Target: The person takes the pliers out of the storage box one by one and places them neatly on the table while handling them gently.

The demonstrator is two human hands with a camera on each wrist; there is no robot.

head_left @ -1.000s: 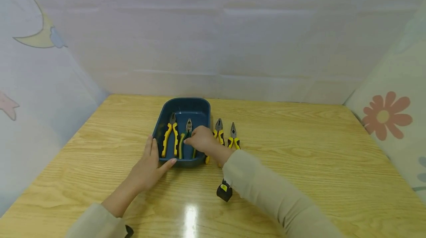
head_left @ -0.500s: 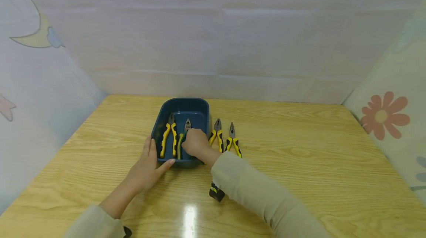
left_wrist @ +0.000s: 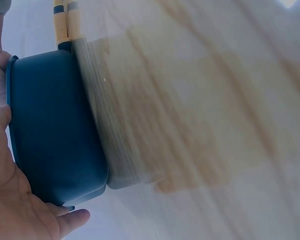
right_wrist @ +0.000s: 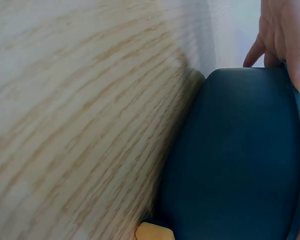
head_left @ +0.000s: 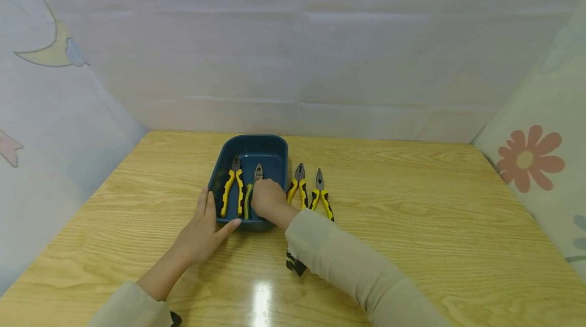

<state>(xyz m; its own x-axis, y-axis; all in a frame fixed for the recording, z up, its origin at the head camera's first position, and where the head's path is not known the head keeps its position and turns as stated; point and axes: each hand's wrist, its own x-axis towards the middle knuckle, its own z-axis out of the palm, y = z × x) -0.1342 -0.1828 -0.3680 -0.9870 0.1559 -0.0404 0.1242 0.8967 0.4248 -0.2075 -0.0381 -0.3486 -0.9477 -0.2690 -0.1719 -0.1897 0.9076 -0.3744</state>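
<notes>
Since the earlier frame, your right hand point(head_left: 269, 198) has been shifting leftward and slightly toward you, and it is covering more of the green-handled pliers point(head_left: 258, 172). At the left, a dark scrap point(head_left: 176, 319) is poking out beside your left sleeve point(head_left: 130, 309), too cut off to identify. Your left hand point(head_left: 199, 238) is resting against the near-left corner of the blue tray point(head_left: 270, 145), fingers lying extended along the outer wall, thumb lying on the near rim. Within the tray, yellow-handled pliers point(head_left: 240, 184) are lying at the left, jaws pointing away from you. To their right, the green-handled pliers are showing only their metal head and one handle. Your right hand is hiding the rest; its fingertips are staying out of sight, so whether it is grasping or released is impossible to tell. Beyond the tray's right wall, a black object point(head_left: 295, 264) is peeking from under your right sleeve point(head_left: 348, 261), mostly covered. Blunt-nosed pliers point(head_left: 299, 172) and, further right, slim-nosed pliers point(head_left: 320, 182) are lying on the table point(head_left: 435, 205), their handles partly hidden by your right arm.
</notes>
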